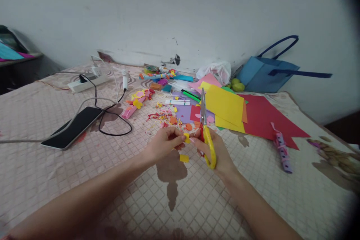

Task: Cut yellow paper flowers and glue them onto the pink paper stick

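Note:
Between the fingertips of both hands is a small piece of yellow paper (pixel 186 138). My left hand (pixel 164 143) pinches its left side, fingers closed. My right hand (pixel 215 150) touches its right side with thumb and finger while also holding yellow-handled scissors (pixel 209 148), whose blades point up and away. Another small yellow paper piece (pixel 184 158) lies on the patterned cloth (pixel 135 195) just below the hands. Beyond them, colourful paper scraps (pixel 165 116) are scattered near a purple sheet (pixel 184 113) and yellow sheets (pixel 225 105).
A black phone (pixel 73 127), cables and a white power strip (pixel 88 83) are at the left. A decorated pink roll (pixel 137 104) lies behind. Red paper (pixel 270 116), a purple roll (pixel 282 150) and a blue bag (pixel 261 73) are at the right, near the wall.

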`<state>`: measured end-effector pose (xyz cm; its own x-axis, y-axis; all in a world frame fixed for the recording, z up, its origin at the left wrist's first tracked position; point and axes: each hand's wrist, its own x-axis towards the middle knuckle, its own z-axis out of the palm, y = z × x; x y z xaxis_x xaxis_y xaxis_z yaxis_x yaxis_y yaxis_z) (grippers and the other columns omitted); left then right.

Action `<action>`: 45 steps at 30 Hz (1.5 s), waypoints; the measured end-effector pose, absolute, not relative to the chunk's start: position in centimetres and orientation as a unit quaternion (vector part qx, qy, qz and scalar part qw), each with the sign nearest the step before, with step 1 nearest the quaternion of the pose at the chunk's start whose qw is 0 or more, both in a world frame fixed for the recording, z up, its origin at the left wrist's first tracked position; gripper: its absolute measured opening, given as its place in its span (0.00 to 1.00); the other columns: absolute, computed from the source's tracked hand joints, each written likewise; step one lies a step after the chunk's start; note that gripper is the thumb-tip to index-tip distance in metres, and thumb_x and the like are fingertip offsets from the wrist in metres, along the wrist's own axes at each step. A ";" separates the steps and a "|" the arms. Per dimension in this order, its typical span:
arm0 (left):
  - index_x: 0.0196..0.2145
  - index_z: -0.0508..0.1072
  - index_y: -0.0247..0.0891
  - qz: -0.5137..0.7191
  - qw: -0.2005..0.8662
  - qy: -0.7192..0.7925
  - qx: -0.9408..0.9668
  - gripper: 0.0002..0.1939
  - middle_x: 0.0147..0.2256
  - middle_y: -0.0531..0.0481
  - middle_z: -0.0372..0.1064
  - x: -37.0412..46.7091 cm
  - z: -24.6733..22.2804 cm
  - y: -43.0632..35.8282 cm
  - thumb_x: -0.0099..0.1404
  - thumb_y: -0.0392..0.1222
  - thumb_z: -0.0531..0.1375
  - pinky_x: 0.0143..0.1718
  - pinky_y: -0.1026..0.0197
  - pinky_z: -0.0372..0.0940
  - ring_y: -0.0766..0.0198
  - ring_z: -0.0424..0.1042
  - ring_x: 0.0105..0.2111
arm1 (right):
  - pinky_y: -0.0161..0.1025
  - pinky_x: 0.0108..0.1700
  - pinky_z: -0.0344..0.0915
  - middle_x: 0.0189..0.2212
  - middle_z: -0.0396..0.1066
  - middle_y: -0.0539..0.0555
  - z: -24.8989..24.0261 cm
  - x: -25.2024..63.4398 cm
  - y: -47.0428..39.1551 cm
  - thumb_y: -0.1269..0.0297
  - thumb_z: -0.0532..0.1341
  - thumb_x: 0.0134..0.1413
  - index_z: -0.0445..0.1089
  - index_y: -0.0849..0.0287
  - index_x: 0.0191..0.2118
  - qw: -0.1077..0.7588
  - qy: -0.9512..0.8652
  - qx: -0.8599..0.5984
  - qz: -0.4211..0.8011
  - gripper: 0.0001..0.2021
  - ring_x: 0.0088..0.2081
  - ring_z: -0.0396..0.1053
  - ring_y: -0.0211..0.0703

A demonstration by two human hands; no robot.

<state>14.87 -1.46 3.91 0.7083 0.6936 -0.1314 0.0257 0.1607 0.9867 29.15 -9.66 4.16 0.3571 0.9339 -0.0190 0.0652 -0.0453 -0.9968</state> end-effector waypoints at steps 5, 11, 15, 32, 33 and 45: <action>0.27 0.67 0.34 0.242 0.682 0.297 0.623 0.10 0.22 0.52 0.68 15.0 3.8 -1.6 0.55 0.44 0.62 0.26 0.66 0.63 0.69 0.68 0.23 | 0.33 0.20 0.55 0.21 0.62 0.46 3.9 29.0 -9.5 0.62 0.65 0.39 0.59 0.56 0.28 0.542 -0.417 -0.643 0.346 0.13 0.20 0.58 0.35; 0.30 0.65 0.33 0.243 0.695 0.300 0.606 0.11 0.24 0.51 0.69 15.2 4.1 -1.7 0.57 0.44 0.61 0.28 0.64 0.66 0.68 0.70 0.24 | 0.36 0.28 0.60 0.25 0.63 0.48 3.8 28.2 -9.7 0.64 0.64 0.42 0.59 0.56 0.29 0.557 -0.433 -0.657 0.269 0.11 0.27 0.62 0.39; 0.30 0.65 0.33 0.235 0.704 0.301 0.599 0.13 0.25 0.49 0.71 15.1 4.1 -1.8 0.56 0.45 0.62 0.29 0.63 0.67 0.68 0.71 0.24 | 0.37 0.32 0.62 0.29 0.66 0.50 3.8 27.8 -9.9 0.65 0.64 0.42 0.61 0.56 0.33 0.546 -0.447 -0.658 0.264 0.12 0.29 0.64 0.39; 0.37 0.68 0.32 0.224 0.766 0.242 0.551 0.12 0.30 0.51 0.70 14.5 4.3 -0.2 0.54 0.35 0.63 0.34 0.65 0.65 0.70 0.70 0.28 | 0.30 0.15 0.53 0.15 0.60 0.42 4.2 29.3 -9.6 0.58 0.66 0.39 0.60 0.57 0.26 0.582 -0.355 -0.606 0.410 0.15 0.13 0.53 0.29; 0.37 0.68 0.33 0.224 0.768 0.237 0.552 0.12 0.31 0.50 0.71 14.5 4.3 -0.1 0.54 0.35 0.63 0.34 0.64 0.65 0.70 0.71 0.29 | 0.30 0.15 0.53 0.16 0.61 0.42 4.2 29.2 -9.6 0.58 0.66 0.39 0.60 0.57 0.26 0.583 -0.353 -0.605 0.411 0.14 0.14 0.54 0.29; 0.39 0.67 0.35 0.231 0.760 0.202 0.573 0.11 0.34 0.50 0.71 14.3 4.1 0.3 0.57 0.37 0.61 0.37 0.61 0.66 0.67 0.71 0.32 | 0.30 0.15 0.54 0.20 0.63 0.44 4.3 29.3 -9.6 0.62 0.64 0.40 0.60 0.58 0.27 0.587 -0.374 -0.610 0.379 0.12 0.14 0.55 0.27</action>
